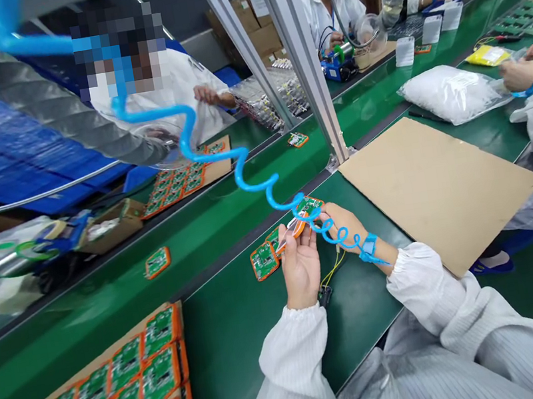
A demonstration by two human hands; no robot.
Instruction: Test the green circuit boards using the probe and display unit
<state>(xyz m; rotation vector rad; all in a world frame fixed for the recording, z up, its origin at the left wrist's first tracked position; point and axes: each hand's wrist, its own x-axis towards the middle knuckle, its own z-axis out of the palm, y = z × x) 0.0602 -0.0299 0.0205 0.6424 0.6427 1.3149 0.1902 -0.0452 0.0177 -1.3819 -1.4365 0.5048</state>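
Green bench (362,292), smooth and faintly glossy, running diagonally under everything. Flat tan cardboard (442,192), plain matte sheet, to the right of the hands. Stack of boards (119,391) at lower left, green squares with orange rims set in rows, cut off by the frame's bottom edge. Blue coil cord (187,131), shiny plastic spiral, hanging across the middle and passing in front of the right fingers. Right hand (344,222) bent inward by the upper right end of the held piece; whether its fingers pinch anything cannot be told behind the coils. Left hand (302,265) palm up, closed on a held board (295,234): thumb on the near side, fingers on the other, the piece tilted between them with its orange edge showing, most of its face hidden. Another board (309,205) just past the fingertips, perhaps lying on the bench, though cord and hand obscure it. Loose board (264,262) flat at left of the grip. Thin yellow wire (331,271) below, partly hidden.
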